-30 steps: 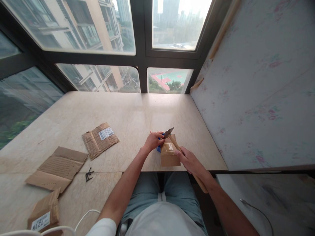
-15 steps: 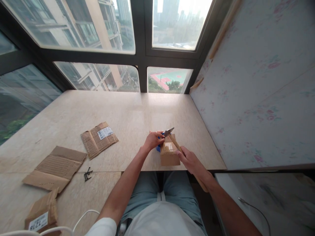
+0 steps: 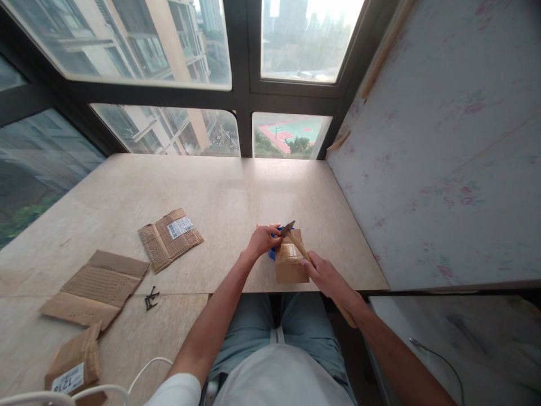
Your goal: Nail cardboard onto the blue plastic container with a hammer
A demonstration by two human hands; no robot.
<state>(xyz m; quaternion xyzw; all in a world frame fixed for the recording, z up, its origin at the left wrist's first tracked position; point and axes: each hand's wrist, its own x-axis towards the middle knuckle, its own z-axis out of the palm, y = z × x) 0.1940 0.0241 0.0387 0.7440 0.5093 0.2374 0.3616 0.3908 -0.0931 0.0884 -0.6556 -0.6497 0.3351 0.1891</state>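
Small brown cardboard box sits at the near edge of the beige stone desk. The right hand grips a wooden-handled hammer over its top. The left hand is curled against the box's far left corner, by a blue object.

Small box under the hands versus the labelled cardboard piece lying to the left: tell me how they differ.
The small box stands closed and three-dimensional; the labelled cardboard piece lies flattened on the table. The right hand holds a wooden-handled tool against the small box and the left hand is at its far end; the labelled cardboard piece lies untouched. Both are brown cardboard.
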